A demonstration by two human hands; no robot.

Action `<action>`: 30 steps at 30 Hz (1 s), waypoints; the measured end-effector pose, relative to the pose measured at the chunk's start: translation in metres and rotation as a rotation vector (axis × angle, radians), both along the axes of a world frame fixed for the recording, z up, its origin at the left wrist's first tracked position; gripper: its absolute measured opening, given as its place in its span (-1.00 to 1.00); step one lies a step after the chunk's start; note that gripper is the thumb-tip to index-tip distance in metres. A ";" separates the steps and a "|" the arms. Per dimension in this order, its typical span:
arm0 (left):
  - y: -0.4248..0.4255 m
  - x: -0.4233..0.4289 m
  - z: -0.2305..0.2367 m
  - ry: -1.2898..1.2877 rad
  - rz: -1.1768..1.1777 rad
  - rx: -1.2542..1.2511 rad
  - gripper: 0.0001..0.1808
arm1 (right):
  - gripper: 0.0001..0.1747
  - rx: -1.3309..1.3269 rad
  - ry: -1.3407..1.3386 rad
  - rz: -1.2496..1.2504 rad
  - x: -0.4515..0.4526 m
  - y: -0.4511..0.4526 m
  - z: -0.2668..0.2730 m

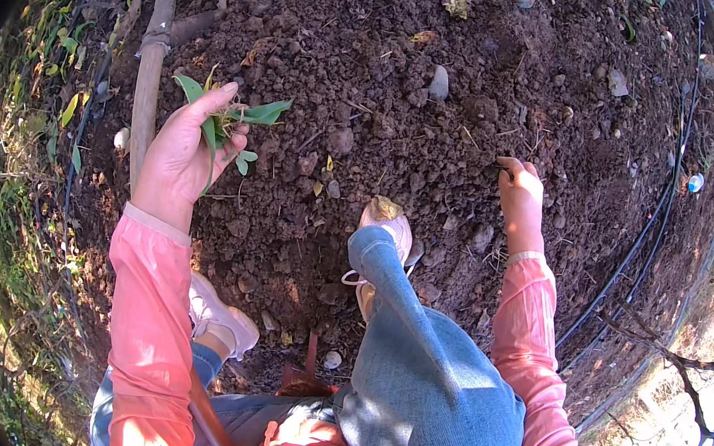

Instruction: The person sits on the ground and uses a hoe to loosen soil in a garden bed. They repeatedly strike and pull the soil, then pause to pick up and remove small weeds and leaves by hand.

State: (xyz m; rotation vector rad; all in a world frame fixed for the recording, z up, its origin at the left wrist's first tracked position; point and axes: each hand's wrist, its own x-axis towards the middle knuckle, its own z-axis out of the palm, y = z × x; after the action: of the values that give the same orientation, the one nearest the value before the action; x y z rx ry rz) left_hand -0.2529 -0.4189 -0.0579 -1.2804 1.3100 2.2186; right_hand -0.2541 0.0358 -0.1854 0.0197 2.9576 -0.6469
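Note:
A small bunch of pulled green weeds (260,113) with leaves and thin, root-like strands is in my left hand (188,140), held above the soil between thumb and fingers. My right hand (521,200) reaches down to the dark, clumpy soil (374,90), its thumb and fingertips drawn together at the surface. Whether anything is pinched there I cannot tell. Just beyond my left hand lies a long-handled digging tool (149,80), its wooden shaft partly hidden behind my wrist and its head on the ground at the upper left.
My shoe (390,224) with a dry leaf on it rests on the soil between my hands. Black irrigation tubes (672,163) run along the right. Leafy plants (35,147) line the left. Bare branches (693,365) reach in at lower right. A pale stone (439,83) lies ahead.

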 end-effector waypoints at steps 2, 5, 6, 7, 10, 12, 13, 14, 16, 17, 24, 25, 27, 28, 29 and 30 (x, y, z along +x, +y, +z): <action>0.000 0.000 0.000 0.008 -0.006 0.000 -0.73 | -0.74 0.054 0.039 0.051 0.002 0.000 0.000; -0.002 0.001 -0.001 0.012 -0.019 0.005 -0.73 | -0.75 0.085 0.054 0.076 0.002 -0.001 0.000; -0.002 0.000 -0.001 0.004 -0.019 0.007 -0.73 | -0.76 0.078 0.039 0.077 0.002 -0.001 0.000; -0.003 0.000 -0.002 -0.006 -0.019 0.009 -0.73 | -0.76 0.095 0.048 0.092 0.001 -0.001 0.000; -0.005 0.000 -0.003 0.001 -0.018 0.015 -0.74 | -0.77 0.108 0.043 0.117 -0.001 0.000 0.000; -0.005 0.001 -0.004 -0.004 -0.020 0.009 -0.74 | -0.78 0.098 0.053 0.104 -0.002 0.000 -0.001; -0.005 0.001 -0.004 -0.006 -0.018 0.014 -0.74 | -0.79 0.091 0.055 0.092 -0.003 0.000 -0.002; -0.005 0.001 -0.004 -0.007 -0.021 0.005 -0.74 | -0.81 0.085 0.057 0.080 -0.002 0.000 -0.003; -0.005 0.001 -0.004 -0.008 -0.023 0.002 -0.74 | -0.83 0.081 0.043 0.059 -0.002 0.000 -0.006; -0.005 0.001 -0.004 -0.009 -0.024 0.003 -0.74 | -0.84 0.083 0.027 0.049 -0.002 -0.001 -0.007; -0.006 0.000 -0.004 0.017 -0.048 -0.004 -0.75 | -0.82 -0.083 0.056 -0.065 -0.004 -0.021 -0.004; -0.006 0.001 -0.005 0.008 -0.033 -0.009 -0.75 | -0.78 -0.242 -0.011 -0.167 -0.003 -0.029 -0.001; -0.005 0.001 -0.005 0.023 -0.052 -0.011 -0.76 | -0.83 -0.428 -0.303 -0.252 0.000 -0.045 0.006; -0.005 0.001 -0.006 0.023 -0.049 -0.013 -0.75 | -0.86 -0.575 -0.414 -0.120 0.004 -0.054 0.010; -0.004 0.002 -0.006 0.040 -0.059 0.005 -0.75 | -0.81 -0.610 -0.530 -0.032 0.008 -0.063 0.012; -0.004 0.001 -0.006 0.026 -0.063 0.006 -0.76 | -0.83 -0.553 -0.577 -0.011 0.014 -0.076 0.011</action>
State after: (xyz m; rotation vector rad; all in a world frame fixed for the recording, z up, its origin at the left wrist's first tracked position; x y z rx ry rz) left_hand -0.2514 -0.4225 -0.0634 -1.1954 1.3328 2.2017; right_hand -0.2406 -0.0406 -0.1746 0.1466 2.1608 -1.1985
